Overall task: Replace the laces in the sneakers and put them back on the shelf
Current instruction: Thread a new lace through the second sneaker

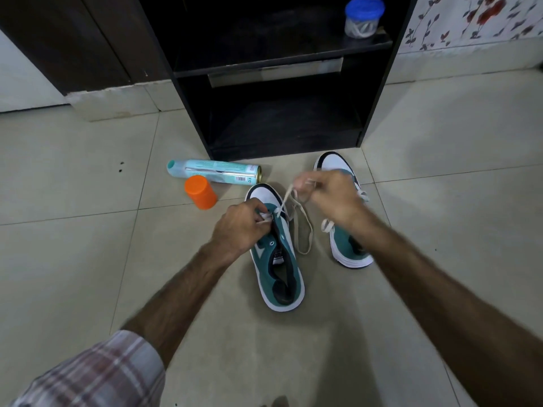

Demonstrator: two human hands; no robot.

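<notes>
We see two teal and white sneakers on the tiled floor [88,245] in front of a black shelf unit [279,83]; the near sneaker [276,259] lies toe toward the shelf, and the far sneaker [346,242] sits to its right, partly hidden behind the right forearm; the left hand [241,227] rests on the near sneaker's eyelet area, fingers curled and pinching the white lace [299,218] where it meets the shoe; the right hand [329,195] is raised above and between the two sneakers, fingers clenched around the lace's other end, though motion blur softens the fingertips; the lace runs taut from the near sneaker up to the right hand, and a slack loop of it lies on the floor between the two shoes; the far sneaker shows a lace of its own beside the right wrist; left of the near sneaker's toe an orange cap [200,191] stands on the floor, touching or just beside a pale blue spray can [214,171] lying on its side; on the shelf's upper board a clear jar with a blue lid [363,17] stands at the right; a plaid sleeve [97,374] covers the left arm at the lower left.
</notes>
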